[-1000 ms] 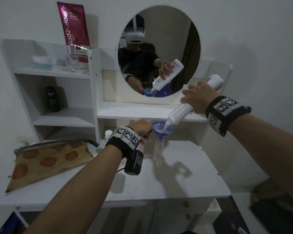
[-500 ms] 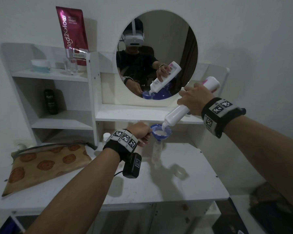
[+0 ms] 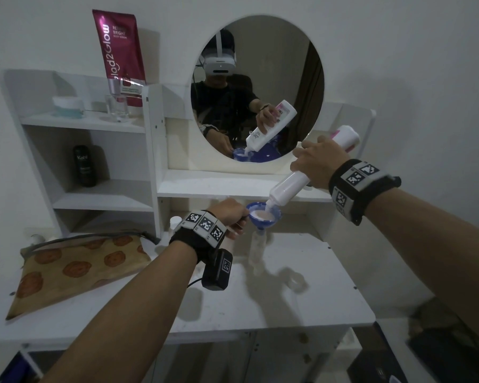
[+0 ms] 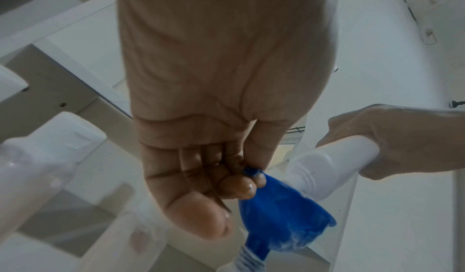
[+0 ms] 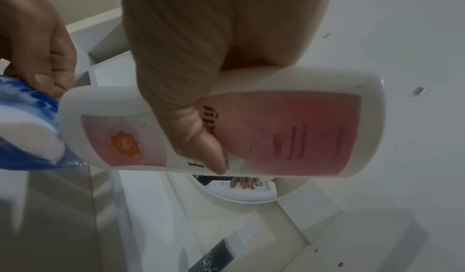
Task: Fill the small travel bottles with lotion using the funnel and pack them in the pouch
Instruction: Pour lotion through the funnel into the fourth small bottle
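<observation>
1. Head view: your right hand (image 3: 320,161) grips the white plastic lotion bottle with the pink label (image 3: 293,181), tilted nozzle-down, its mouth just inside the rim of the blue plastic funnel (image 3: 263,217).
2. Your left hand (image 3: 230,214) pinches the funnel's rim tab between thumb and fingertips (image 4: 239,188); the remaining fingers are curled into the palm.
3. Funnel bowl holds pale lotion nearly to its rim. Its spout sits in the threaded neck of the small clear travel bottle (image 3: 257,250), which stands upright on the white dresser top (image 3: 302,305).
4. Position: the bottle stands toward the back of the top, below the mirror shelf (image 3: 219,186), well away from the front and right edges.
5. A clear round cap (image 3: 295,280) lies near the bottle, to its right and toward you.
6. The tan fabric pouch with orange rose print (image 3: 78,266) lies flat at the left, grey zipper edge toward the shelf unit (image 3: 103,194), its near corner close to the front edge.
7. Open surface: between the pouch and the bottle, and forward of the bottle to the front edge.
8. A second small white-capped bottle (image 3: 175,221) stands behind your left wrist by the shelf upright.
</observation>
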The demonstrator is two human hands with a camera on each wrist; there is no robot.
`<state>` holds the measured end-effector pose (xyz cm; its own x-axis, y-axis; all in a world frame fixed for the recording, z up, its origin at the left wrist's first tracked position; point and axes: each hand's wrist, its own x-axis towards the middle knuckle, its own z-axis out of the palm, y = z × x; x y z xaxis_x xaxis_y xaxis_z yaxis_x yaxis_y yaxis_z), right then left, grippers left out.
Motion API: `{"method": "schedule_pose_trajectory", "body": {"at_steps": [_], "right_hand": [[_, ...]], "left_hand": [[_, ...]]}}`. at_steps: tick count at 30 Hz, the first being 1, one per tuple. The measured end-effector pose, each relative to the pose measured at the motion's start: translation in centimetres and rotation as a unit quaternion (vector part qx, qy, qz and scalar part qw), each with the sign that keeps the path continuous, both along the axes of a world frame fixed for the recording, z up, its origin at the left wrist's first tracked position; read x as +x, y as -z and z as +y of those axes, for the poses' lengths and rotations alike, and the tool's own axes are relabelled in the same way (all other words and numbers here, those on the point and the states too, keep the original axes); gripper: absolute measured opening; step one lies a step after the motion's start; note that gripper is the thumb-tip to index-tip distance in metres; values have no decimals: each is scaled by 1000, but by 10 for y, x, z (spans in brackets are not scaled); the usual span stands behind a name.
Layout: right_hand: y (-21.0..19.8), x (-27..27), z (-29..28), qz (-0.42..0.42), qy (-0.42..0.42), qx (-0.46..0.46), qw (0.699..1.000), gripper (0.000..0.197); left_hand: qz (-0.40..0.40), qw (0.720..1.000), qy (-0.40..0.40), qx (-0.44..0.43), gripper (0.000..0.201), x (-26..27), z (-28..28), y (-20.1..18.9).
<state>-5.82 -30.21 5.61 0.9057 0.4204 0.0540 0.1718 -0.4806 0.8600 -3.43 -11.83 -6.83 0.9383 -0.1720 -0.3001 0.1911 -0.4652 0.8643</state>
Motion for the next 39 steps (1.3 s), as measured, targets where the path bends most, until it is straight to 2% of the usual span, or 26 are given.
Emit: {"method": "schedule_pose_trajectory", "body": {"at_steps": [22, 34, 39], "right_hand": [[9, 9, -14, 2, -4, 53, 999, 46], [33, 20, -42, 20, 39, 194, 980, 43], [53, 26, -58, 47, 68, 309, 947, 40]], "left_hand": [[8, 1000, -1, -4, 30, -1, 0, 0], [0, 1000, 2, -3, 27, 1, 0, 1], [-1, 1000, 4, 2, 27, 3, 1, 2]]}}
